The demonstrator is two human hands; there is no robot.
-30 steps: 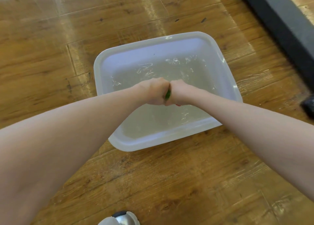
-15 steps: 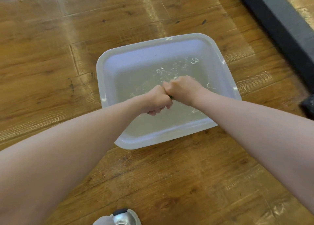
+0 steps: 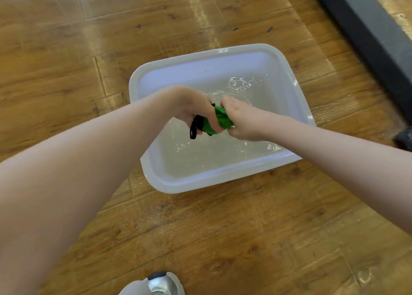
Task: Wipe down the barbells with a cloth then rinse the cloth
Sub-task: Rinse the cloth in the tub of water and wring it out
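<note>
A green cloth (image 3: 219, 118) with black edging is bunched between both hands over a white plastic basin (image 3: 156, 176) that holds rippling water. My left hand (image 3: 191, 107) grips the cloth's left end, and a black loop hangs below its fingers. My right hand (image 3: 240, 121) grips the right end, fingers curled round it. Most of the cloth is hidden inside the two fists. No barbells are in view.
The basin stands on a wooden plank floor (image 3: 223, 239). A dark grey strip (image 3: 365, 27) runs diagonally at the upper right, and a dark object (image 3: 404, 137) sits at the right edge. A silver shoe toe (image 3: 156, 283) shows at the bottom.
The fists were pressed knuckle to knuckle, hiding the cloth. They have drawn slightly apart and turned, and the green cloth and its black loop now show between them.
</note>
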